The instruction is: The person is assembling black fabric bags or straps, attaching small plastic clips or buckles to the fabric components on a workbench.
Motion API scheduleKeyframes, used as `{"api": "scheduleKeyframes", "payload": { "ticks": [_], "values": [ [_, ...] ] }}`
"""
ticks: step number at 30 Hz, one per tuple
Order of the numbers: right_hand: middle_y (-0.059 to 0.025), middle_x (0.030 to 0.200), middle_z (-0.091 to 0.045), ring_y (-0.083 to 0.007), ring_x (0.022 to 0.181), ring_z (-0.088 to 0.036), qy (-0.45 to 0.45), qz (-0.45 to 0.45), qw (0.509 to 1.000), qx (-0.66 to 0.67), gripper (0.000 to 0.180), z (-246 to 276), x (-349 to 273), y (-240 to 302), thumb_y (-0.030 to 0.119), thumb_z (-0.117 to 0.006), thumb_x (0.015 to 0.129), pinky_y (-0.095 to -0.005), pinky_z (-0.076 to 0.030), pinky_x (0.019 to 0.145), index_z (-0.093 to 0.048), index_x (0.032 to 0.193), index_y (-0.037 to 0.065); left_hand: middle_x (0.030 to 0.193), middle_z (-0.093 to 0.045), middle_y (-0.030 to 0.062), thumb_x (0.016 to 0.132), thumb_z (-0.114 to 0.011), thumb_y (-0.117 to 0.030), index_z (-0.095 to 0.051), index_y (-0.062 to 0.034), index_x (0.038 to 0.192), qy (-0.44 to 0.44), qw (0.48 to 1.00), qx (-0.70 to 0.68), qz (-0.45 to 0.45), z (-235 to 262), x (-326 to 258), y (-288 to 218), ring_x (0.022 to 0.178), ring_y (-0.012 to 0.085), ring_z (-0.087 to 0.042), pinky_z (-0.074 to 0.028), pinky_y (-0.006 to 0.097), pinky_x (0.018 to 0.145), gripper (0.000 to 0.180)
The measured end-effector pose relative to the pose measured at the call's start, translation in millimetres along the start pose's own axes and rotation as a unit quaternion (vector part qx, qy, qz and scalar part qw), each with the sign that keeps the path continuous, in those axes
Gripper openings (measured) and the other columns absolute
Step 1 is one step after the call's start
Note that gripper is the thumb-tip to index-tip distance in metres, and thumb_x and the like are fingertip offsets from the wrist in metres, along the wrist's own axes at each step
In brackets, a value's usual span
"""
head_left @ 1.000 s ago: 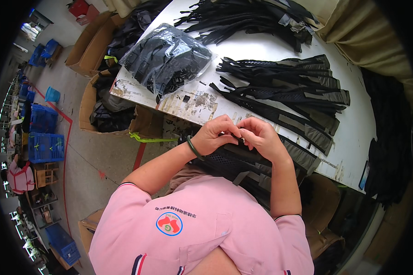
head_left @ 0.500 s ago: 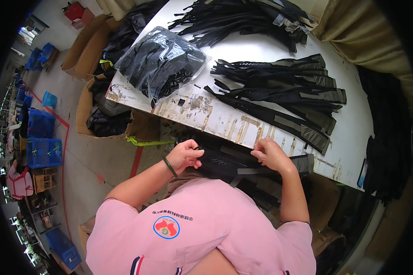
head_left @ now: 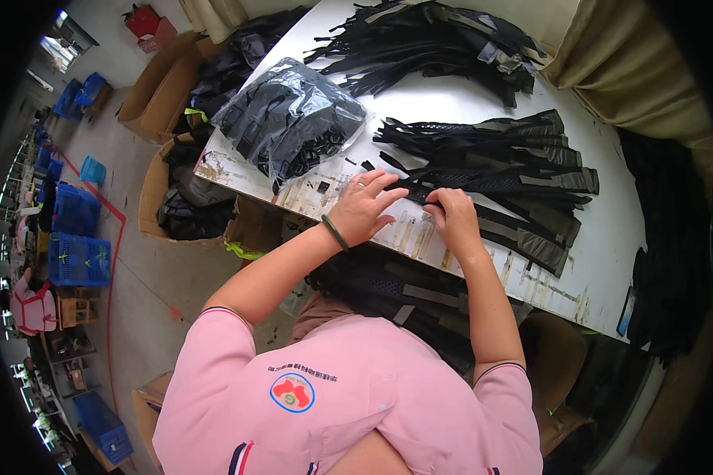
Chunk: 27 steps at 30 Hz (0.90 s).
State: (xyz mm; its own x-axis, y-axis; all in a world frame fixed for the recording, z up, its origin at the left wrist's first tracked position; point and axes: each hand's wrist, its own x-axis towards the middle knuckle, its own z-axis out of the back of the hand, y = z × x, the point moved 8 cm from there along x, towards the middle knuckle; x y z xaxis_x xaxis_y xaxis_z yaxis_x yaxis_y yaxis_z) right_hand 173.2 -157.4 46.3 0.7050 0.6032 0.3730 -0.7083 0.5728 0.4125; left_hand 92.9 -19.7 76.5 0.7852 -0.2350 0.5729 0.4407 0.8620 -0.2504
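On the table's near edge, my left hand (head_left: pixel 364 209) has its fingers spread beside the narrow end of a black strap (head_left: pixel 417 190). A green bangle (head_left: pixel 334 233) circles that wrist. My right hand (head_left: pixel 455 222) has thumb and fingers pinched together on the same strap, whose lower side is partly hidden by the fingers. Beyond the hands a fan of black fabric straps (head_left: pixel 499 150) with wide grey ends lies spread out. More black pieces with grey patches (head_left: pixel 420 293) rest below the table edge, over my lap.
A clear plastic bag of black straps and buckles (head_left: pixel 293 119) sits left on the white table (head_left: pixel 610 229). Another heap of black straps (head_left: pixel 428 39) lies at the back. Open cardboard boxes (head_left: pixel 154 190) with dark fabric stand at the left. Black fabric (head_left: pixel 669 245) hangs on the right.
Both hands have moved up and away from the black pieces on my lap to the strap on the table. My left hand has opened from a pinch.
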Motion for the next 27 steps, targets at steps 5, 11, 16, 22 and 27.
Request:
{"api": "scheduleKeyframes", "payload": {
  "ticks": [5, 11, 16, 22, 27],
  "values": [
    [-0.0088, 0.079, -0.064, -0.0174, 0.071, -0.059, 0.188, -0.165, 0.921, 0.298, 0.011, -15, -25, -15, 0.006, -0.064, 0.083, -0.028, -0.047, 0.065, -0.059, 0.09, -0.001, 0.084, -0.065, 0.002, 0.081, -0.067, -0.019, -0.065, -0.011, 0.097, 0.167, 0.978, -0.119, 0.043, -50, -11, 13, 0.083, 0.0243, -0.063, -0.046, 0.039, 0.075, 0.018],
    [-0.0142, 0.092, -0.066, -0.0287, 0.084, -0.064, 0.16, -0.085, 0.969, 0.168, 0.025, -15, -27, 2, 0.008, -0.069, 0.079, -0.0337, -0.05, 0.073, -0.06, 0.1, 0.001, 0.068, -0.063, 0.0032, 0.09, -0.059, -0.014, -0.065, -0.0005, 0.092, 0.324, 0.748, -0.436, 0.381, -70, -46, 31, 0.047, 0.008, -0.054, -0.044, 0.022, 0.044, 0.015],
    [-0.0158, 0.092, -0.065, -0.0309, 0.077, -0.062, 0.08, -0.03, 0.943, 0.321, 0.025, -42, -19, 42, 0.006, -0.065, 0.082, -0.0338, -0.049, 0.068, -0.061, 0.106, 0.0, 0.07, -0.063, 0.0032, 0.09, -0.06, -0.015, -0.061, -0.0008, 0.088, 0.273, 0.702, -0.511, 0.414, -69, -51, 36, 0.05, 0.0084, -0.056, -0.044, 0.023, 0.045, 0.015],
    [-0.0098, 0.078, -0.064, -0.0185, 0.065, -0.058, 0.11, -0.04, 0.956, 0.27, 0.017, -74, -31, 19, 0.008, -0.064, 0.084, -0.0276, -0.047, 0.063, -0.066, 0.099, 0.0, 0.079, -0.064, 0.0091, 0.08, -0.071, -0.022, -0.063, -0.004, 0.091, 0.048, 0.93, -0.042, 0.362, 10, -34, 194, 0.07, 0.0215, -0.062, -0.049, 0.032, 0.064, 0.023],
    [-0.0104, 0.079, -0.064, -0.0238, 0.068, -0.06, 0.149, -0.048, 0.957, 0.243, 0.019, -74, -26, 23, 0.015, -0.068, 0.082, -0.0304, -0.047, 0.062, -0.068, 0.097, 0.004, 0.105, -0.06, 0.013, 0.071, -0.078, -0.032, -0.065, -0.0094, 0.098, 0.203, 0.894, 0.093, 0.389, -6, -33, 212, 0.097, 0.0319, -0.06, -0.048, 0.04, 0.083, 0.037]
  ]
}}
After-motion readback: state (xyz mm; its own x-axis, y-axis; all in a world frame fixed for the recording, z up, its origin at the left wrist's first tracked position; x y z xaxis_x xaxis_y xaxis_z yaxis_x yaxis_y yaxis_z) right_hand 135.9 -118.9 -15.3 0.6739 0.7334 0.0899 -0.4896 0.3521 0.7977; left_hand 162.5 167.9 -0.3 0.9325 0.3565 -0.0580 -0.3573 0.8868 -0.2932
